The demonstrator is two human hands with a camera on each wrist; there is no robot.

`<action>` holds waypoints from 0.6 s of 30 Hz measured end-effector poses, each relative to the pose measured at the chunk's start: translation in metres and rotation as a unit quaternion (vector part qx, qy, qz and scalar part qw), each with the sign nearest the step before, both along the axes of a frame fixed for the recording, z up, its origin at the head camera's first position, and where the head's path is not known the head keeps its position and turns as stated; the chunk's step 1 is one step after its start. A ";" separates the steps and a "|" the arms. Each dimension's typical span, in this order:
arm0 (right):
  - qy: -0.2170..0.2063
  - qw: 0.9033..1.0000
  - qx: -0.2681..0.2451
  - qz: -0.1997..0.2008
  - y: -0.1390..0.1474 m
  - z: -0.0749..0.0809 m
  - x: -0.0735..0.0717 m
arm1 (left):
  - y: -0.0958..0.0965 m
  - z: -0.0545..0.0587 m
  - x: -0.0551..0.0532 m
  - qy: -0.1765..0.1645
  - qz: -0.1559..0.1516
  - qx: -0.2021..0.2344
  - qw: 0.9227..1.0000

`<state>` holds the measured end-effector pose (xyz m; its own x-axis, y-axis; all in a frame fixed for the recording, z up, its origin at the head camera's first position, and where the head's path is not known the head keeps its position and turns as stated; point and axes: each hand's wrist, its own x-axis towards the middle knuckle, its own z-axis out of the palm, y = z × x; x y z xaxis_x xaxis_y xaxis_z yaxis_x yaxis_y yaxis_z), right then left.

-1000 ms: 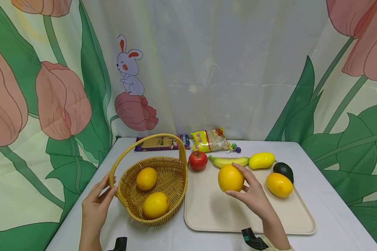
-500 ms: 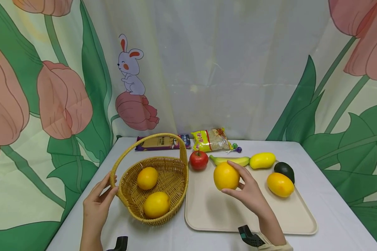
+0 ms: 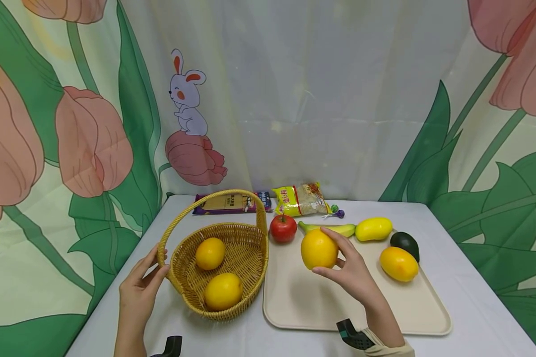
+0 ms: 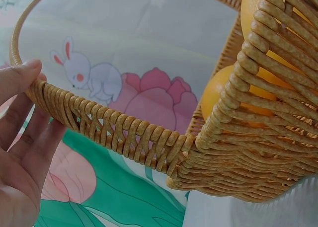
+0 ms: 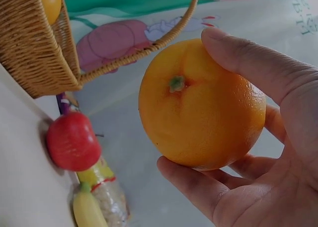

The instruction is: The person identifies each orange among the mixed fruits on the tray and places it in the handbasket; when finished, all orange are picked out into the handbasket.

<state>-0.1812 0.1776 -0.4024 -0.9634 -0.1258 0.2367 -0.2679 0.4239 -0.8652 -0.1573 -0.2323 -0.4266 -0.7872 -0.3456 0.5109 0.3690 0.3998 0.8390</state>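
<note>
My right hand (image 3: 348, 272) holds an orange (image 3: 319, 249) between thumb and fingers, above the beige tray (image 3: 295, 312). Its green stem end shows in the right wrist view, where the thumb (image 5: 248, 58) lies across one side of the fruit. At the left, my left hand (image 3: 138, 292) pinches the handle (image 3: 162, 248) of a woven basket (image 3: 250, 277). Inside the basket lie a smaller orange fruit (image 3: 210, 253) and a yellow lemon-like fruit (image 3: 223, 291). From the left wrist view, the left thumb and fingers are around the handle's side (image 4: 104, 115).
Along the tray's back sit a red apple (image 3: 283, 228), a banana (image 3: 335, 229) and a yellow mango (image 3: 373, 228). A dark avocado (image 3: 405, 243) and an orange-yellow fruit (image 3: 399, 264) lie at its right. Behind are a purple packet (image 3: 228, 204), a yellow bag (image 3: 299, 199) and lollipops (image 3: 337, 211).
My right hand has carried the orange left and slightly up, toward the basket, slowing in the last half second. The left hand keeps its hold on the handle.
</note>
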 end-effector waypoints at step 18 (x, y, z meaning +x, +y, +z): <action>0.011 1.000 -0.003 0.010 -0.008 0.004 -0.003 | 0.000 0.002 0.001 -0.014 0.000 0.007 1.000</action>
